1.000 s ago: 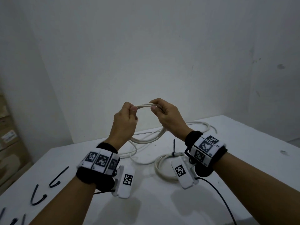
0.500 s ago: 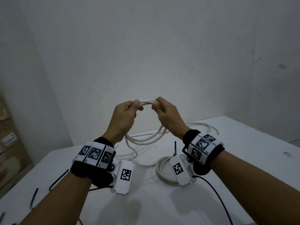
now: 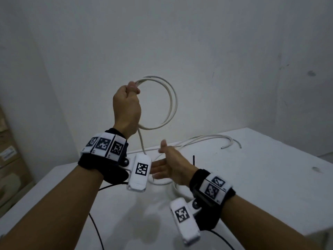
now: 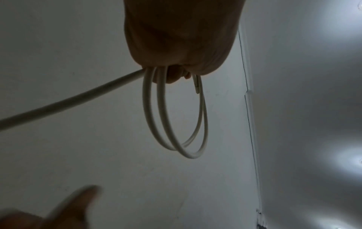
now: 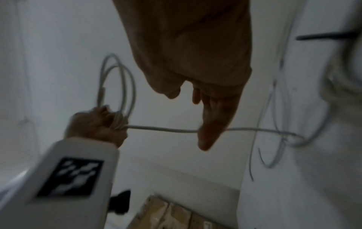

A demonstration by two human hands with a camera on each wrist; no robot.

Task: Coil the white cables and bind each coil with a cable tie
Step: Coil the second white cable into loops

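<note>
My left hand (image 3: 131, 89) is raised and grips a white cable coil (image 3: 173, 102) of two or three loops at its top left. The left wrist view shows the loops (image 4: 176, 124) hanging from the fist. A loose cable tail (image 3: 141, 141) drops from that fist toward the table (image 3: 270, 177). Lower down, my right hand (image 3: 162, 164) is open, palm facing left, holding nothing. In the right wrist view the tail (image 5: 162, 128) runs behind the right fingers (image 5: 213, 124); contact cannot be told.
More white cable (image 3: 207, 137) lies at the far side of the table. A coil (image 3: 177, 188) with an upright black tie (image 3: 193, 159) lies partly hidden behind my right hand. Cardboard boxes (image 3: 9, 159) stand left of the table. Black camera leads (image 3: 97, 231) hang below my wrists.
My right hand let go of the coil and dropped toward the table, opening. My left hand lifted the coil higher and now holds it alone.
</note>
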